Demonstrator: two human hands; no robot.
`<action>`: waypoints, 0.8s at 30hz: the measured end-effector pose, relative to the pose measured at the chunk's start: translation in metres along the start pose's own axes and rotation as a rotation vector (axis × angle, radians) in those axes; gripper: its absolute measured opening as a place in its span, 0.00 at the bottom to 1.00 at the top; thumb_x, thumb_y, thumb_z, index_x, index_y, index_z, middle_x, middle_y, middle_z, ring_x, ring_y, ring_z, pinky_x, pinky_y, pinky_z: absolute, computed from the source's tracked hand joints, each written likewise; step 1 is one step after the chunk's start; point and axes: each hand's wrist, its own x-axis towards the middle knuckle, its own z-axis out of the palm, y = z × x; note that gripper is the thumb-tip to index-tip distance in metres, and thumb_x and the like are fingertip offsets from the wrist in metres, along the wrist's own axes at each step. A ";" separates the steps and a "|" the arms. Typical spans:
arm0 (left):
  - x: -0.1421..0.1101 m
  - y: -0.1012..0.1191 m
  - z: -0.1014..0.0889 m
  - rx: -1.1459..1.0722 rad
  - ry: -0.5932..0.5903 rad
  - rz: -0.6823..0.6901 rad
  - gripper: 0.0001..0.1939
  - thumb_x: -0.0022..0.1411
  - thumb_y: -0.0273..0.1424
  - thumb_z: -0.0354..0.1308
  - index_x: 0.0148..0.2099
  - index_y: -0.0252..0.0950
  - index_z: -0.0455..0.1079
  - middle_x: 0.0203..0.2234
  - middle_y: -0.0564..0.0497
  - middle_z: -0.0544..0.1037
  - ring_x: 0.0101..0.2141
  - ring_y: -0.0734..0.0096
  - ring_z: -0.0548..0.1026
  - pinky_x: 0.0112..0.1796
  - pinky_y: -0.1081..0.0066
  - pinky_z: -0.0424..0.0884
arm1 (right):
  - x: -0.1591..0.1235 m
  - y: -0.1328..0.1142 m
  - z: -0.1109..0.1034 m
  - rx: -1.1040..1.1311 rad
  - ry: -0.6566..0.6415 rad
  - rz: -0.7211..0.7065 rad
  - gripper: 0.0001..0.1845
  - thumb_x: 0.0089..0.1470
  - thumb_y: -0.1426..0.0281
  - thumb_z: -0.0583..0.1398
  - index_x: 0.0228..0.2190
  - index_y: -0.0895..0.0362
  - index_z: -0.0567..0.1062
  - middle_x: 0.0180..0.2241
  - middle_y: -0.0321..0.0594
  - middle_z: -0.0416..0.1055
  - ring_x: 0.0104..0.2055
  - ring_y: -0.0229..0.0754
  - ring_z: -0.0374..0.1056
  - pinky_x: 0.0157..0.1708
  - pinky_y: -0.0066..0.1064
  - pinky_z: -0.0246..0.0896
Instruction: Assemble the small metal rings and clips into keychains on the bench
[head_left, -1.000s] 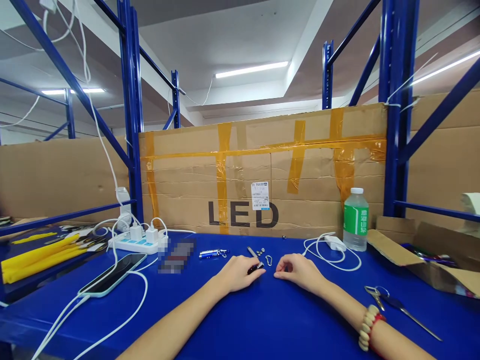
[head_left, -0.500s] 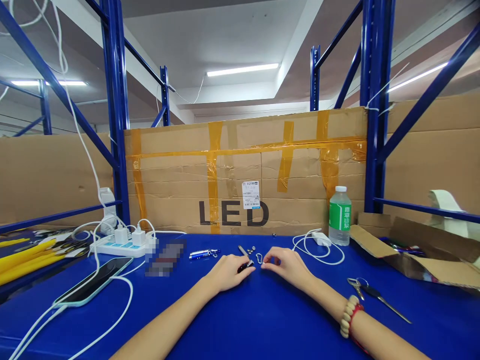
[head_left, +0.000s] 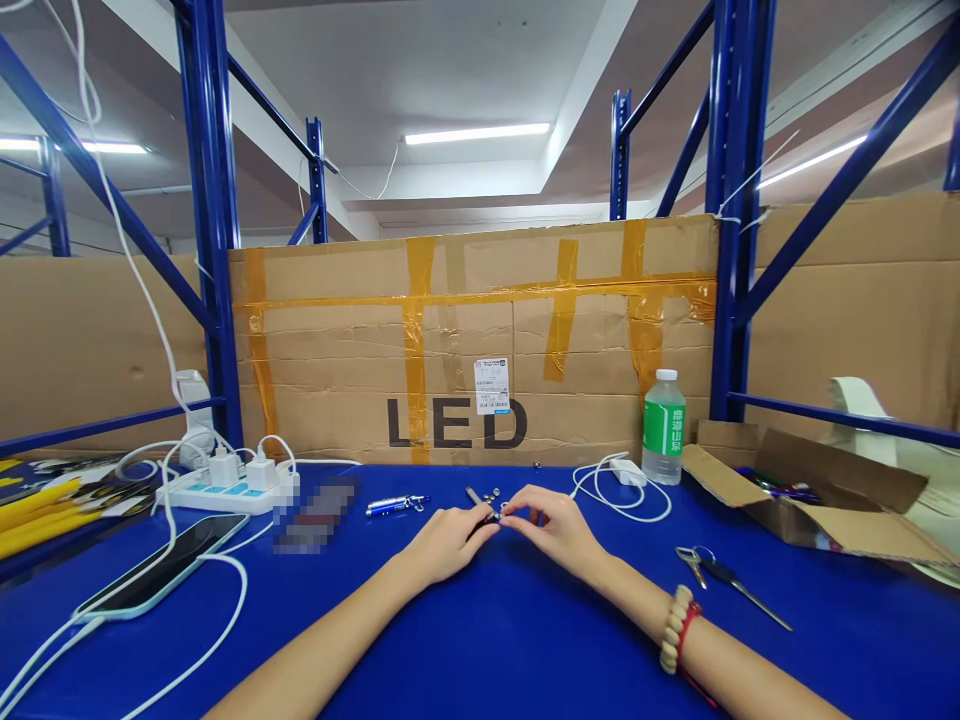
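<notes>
Your two hands meet over a tiny dark metal part (head_left: 486,517) in the middle of the blue tabletop (head_left: 480,640).

Your left hand (head_left: 444,540) has its fingers pinched on the near end of that part, and your right hand (head_left: 551,528) brings its fingertips in against the other end, so the fingers of both hands are curled in tight on it, low over the tabletop. Just behind them sit a few small silver bits (head_left: 495,494), and a little blue flashlight (head_left: 394,504) lies off to the left. Further left you've got a phone (head_left: 161,565) on a white cable and a power strip (head_left: 217,490). To the right there's a water bottle (head_left: 663,427), a white charger (head_left: 626,470), keys (head_left: 712,572) and an open cardboard box (head_left: 810,500).
</notes>
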 end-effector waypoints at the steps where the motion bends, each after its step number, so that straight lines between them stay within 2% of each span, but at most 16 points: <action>1: 0.000 0.001 0.000 0.001 -0.003 0.001 0.11 0.68 0.35 0.41 0.44 0.37 0.61 0.36 0.52 0.73 0.34 0.63 0.72 0.30 0.73 0.64 | 0.000 0.000 0.000 0.001 0.000 -0.001 0.12 0.52 0.62 0.56 0.30 0.57 0.74 0.30 0.37 0.69 0.24 0.30 0.60 0.25 0.22 0.55; 8: 0.000 0.003 -0.002 0.007 -0.036 0.000 0.11 0.68 0.34 0.40 0.46 0.37 0.60 0.37 0.51 0.73 0.35 0.61 0.72 0.32 0.72 0.65 | 0.000 -0.005 -0.002 -0.015 -0.051 0.000 0.13 0.54 0.62 0.54 0.32 0.57 0.74 0.31 0.39 0.69 0.26 0.31 0.61 0.27 0.23 0.57; 24: -0.002 0.002 0.001 0.001 -0.044 0.019 0.10 0.68 0.34 0.42 0.43 0.36 0.61 0.35 0.51 0.73 0.34 0.63 0.72 0.31 0.73 0.64 | 0.000 -0.004 0.001 0.056 -0.106 0.052 0.10 0.51 0.65 0.56 0.28 0.58 0.74 0.28 0.39 0.68 0.25 0.31 0.59 0.24 0.22 0.54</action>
